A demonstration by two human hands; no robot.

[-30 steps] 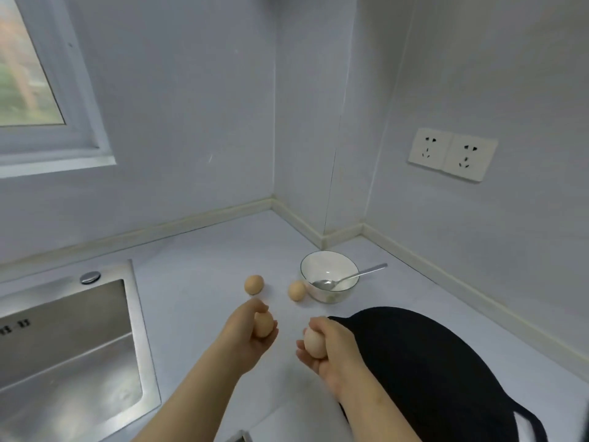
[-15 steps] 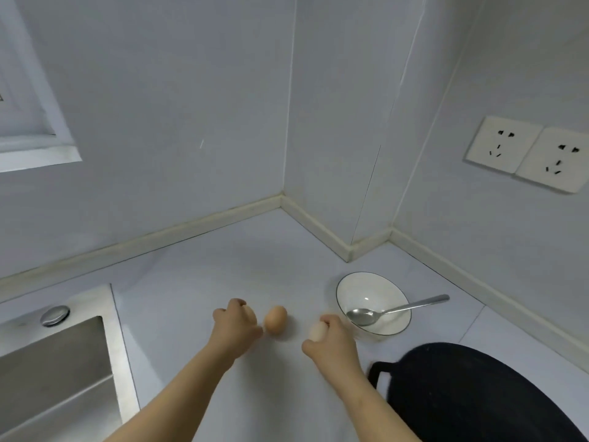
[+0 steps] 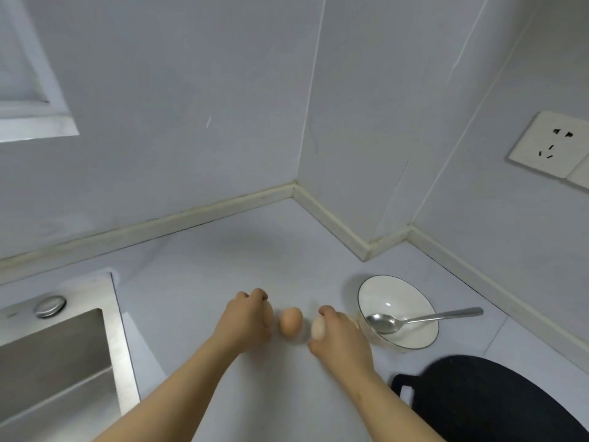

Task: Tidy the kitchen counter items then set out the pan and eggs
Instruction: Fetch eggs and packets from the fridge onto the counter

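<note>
A brown egg (image 3: 290, 321) lies alone on the pale counter (image 3: 223, 260) between my two hands. My left hand (image 3: 247, 319) curls round a second brown egg (image 3: 268, 312), only a sliver of which shows at its right side, low at the counter. My right hand (image 3: 341, 338) grips a paler egg (image 3: 318, 328) just right of the free egg. The black pan (image 3: 484, 400) sits at the lower right, its handle loop toward my right arm.
A white bowl (image 3: 398, 291) with a metal spoon (image 3: 414, 321) resting in it stands right of my right hand. A steel sink (image 3: 57, 355) fills the lower left. Walls meet in a corner behind, and wall sockets (image 3: 548, 145) sit at the right.
Both hands have moved forward and down to the counter, each with its egg, flanking the loose brown egg. The view has swung toward the corner; another egg near the bowl is now hidden.
</note>
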